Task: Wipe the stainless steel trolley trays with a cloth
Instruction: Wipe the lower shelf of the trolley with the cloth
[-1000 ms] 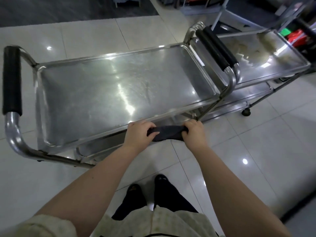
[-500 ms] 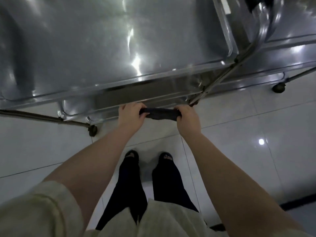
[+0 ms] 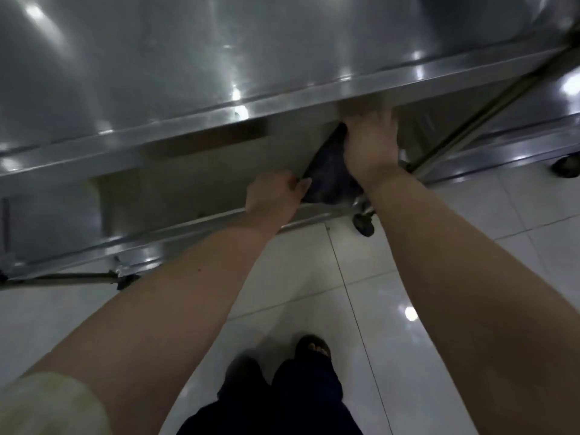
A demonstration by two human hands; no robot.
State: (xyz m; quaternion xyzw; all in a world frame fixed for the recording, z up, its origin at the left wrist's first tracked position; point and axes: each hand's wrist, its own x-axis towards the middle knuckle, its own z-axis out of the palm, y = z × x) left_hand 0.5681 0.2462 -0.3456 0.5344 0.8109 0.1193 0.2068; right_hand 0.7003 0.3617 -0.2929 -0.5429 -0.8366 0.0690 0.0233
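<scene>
1. Glossy white floor tiles (image 3: pixel 470 246) spread from 6 to 3 o'clock; the steel trolley's top tray (image 3: pixel 188 58) fills 12 o'clock.
2. On the lower tray (image 3: pixel 188 189), at 1 o'clock, lies the dark cloth (image 3: pixel 329 174).
3. The left hand (image 3: pixel 273 196) pinches its edge; the right hand (image 3: pixel 370 142) rests on it, fingers blurred, grip unclear.

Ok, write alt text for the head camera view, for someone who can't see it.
The left hand pinches the edge of a dark cloth and the right hand grips it higher up, over a steel trolley's lower tray, just under the top tray.
</scene>
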